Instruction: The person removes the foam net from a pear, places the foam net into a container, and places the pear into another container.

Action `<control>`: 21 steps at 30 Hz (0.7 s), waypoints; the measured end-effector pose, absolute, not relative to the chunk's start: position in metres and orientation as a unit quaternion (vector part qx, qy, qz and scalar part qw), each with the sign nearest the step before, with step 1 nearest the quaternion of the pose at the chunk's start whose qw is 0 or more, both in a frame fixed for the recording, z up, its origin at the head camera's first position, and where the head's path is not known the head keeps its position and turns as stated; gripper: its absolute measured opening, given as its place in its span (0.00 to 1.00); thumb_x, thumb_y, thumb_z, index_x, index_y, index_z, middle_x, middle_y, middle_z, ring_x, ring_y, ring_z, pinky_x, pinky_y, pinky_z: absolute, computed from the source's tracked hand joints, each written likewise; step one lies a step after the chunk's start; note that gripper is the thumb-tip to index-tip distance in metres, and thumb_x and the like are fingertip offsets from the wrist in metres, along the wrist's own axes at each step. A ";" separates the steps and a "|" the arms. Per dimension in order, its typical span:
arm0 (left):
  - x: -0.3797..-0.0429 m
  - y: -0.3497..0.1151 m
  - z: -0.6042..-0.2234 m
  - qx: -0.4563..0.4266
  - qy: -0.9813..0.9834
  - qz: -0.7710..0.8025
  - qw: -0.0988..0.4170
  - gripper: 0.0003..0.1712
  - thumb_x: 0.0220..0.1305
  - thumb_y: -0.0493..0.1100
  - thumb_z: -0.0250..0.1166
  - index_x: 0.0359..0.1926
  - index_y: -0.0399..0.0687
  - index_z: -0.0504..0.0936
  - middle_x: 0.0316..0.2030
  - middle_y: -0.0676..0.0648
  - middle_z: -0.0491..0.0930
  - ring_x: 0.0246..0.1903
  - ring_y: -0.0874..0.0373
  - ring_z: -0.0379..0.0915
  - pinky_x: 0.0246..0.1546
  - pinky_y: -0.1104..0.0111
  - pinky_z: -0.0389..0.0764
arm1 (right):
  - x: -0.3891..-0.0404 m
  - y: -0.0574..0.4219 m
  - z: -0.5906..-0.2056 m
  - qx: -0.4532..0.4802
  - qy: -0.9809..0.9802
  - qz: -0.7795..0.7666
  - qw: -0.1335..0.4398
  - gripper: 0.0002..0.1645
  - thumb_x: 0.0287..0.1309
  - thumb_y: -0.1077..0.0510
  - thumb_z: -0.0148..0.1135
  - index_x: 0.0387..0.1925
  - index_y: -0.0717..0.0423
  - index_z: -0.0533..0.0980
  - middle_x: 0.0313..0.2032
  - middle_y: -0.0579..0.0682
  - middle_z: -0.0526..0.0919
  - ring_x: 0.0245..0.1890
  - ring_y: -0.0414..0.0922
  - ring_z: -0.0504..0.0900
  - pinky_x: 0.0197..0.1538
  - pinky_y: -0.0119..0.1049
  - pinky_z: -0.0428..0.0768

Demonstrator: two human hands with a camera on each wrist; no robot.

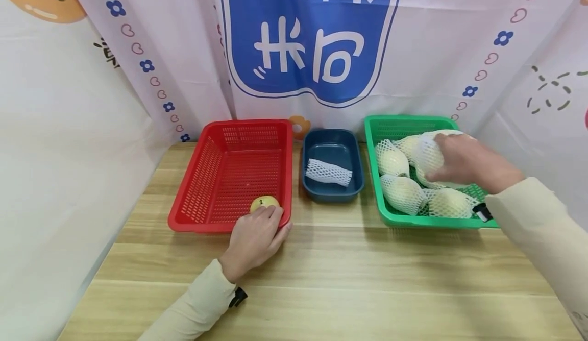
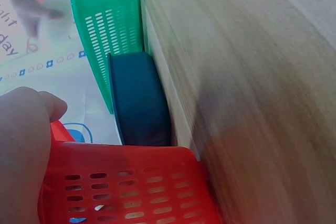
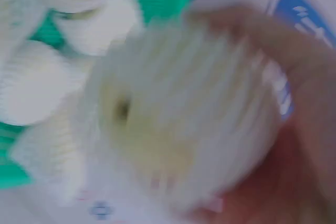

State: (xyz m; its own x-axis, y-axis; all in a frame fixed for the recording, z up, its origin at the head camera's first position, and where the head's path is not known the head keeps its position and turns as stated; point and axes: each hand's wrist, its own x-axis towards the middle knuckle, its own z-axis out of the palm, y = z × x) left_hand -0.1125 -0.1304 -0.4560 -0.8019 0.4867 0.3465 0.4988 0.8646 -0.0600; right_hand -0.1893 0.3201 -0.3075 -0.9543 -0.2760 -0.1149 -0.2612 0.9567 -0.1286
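Holding, right hand: a pale round fruit in white foam netting (image 3: 184, 129) is clamped between thumb and fingers of the right hand (image 1: 468, 157), above the perforated green plastic basket (image 1: 409, 122); its sides appear to be spanned so that slipping is prevented.
Red basket, left hand: the left hand (image 1: 257, 234) is placed over the near right corner of the perforated red plastic basket (image 1: 250, 172). A bare yellow round fruit (image 1: 263, 201) is touched inside; whether fruit or rim is gripped cannot be told, the fingertips being hidden.
Green basket, contents: several netted pale fruits (image 1: 400, 194) are grouped there, the netting presumably being left on against bruising.
Blue tray: an empty white foam net sleeve (image 1: 328, 172) is laid in the dark blue rectangular tray (image 1: 333, 151), between the baskets, likely so that it is kept apart from the fruit.
Views compared: a dark hollow on the held fruit is shown by the right wrist view, not by the head view. Clearance above the green basket is confirmed only by the left wrist view.
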 end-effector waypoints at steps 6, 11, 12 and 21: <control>-0.112 -0.131 -0.456 -0.257 -0.950 -0.018 0.175 0.19 0.73 0.61 0.64 0.43 0.51 0.81 0.32 0.50 0.84 0.30 0.57 0.80 0.22 0.66 0.81 | -0.154 0.257 -0.297 -0.281 0.951 -0.104 0.074 0.43 0.45 0.48 0.81 0.59 0.65 0.74 0.41 0.52 0.83 0.33 0.43 0.78 0.32 0.36 0.80; -0.111 -0.133 -0.456 -0.258 -0.950 -0.017 0.172 0.19 0.74 0.61 0.61 0.44 0.51 0.81 0.33 0.50 0.84 0.30 0.58 0.80 0.24 0.66 0.82 | -0.119 0.202 -0.319 -0.339 0.931 -0.091 0.097 0.41 0.43 0.50 0.81 0.58 0.60 0.75 0.44 0.52 0.83 0.35 0.42 0.79 0.33 0.34 0.81; -0.111 -0.133 -0.456 -0.259 -0.950 -0.017 0.173 0.19 0.75 0.62 0.60 0.44 0.51 0.81 0.33 0.51 0.84 0.31 0.57 0.80 0.24 0.66 0.82 | -0.113 0.193 -0.325 -0.350 0.928 -0.077 0.098 0.41 0.43 0.49 0.81 0.58 0.60 0.75 0.45 0.52 0.83 0.36 0.43 0.80 0.35 0.36 0.83; -0.111 -0.130 -0.453 -0.252 -0.952 -0.027 0.169 0.21 0.75 0.62 0.59 0.45 0.50 0.83 0.35 0.49 0.86 0.33 0.56 0.83 0.25 0.65 0.83 | -0.098 0.145 -0.393 -0.391 0.913 0.050 0.107 0.41 0.45 0.45 0.80 0.56 0.61 0.75 0.46 0.56 0.84 0.42 0.52 0.83 0.47 0.48 0.86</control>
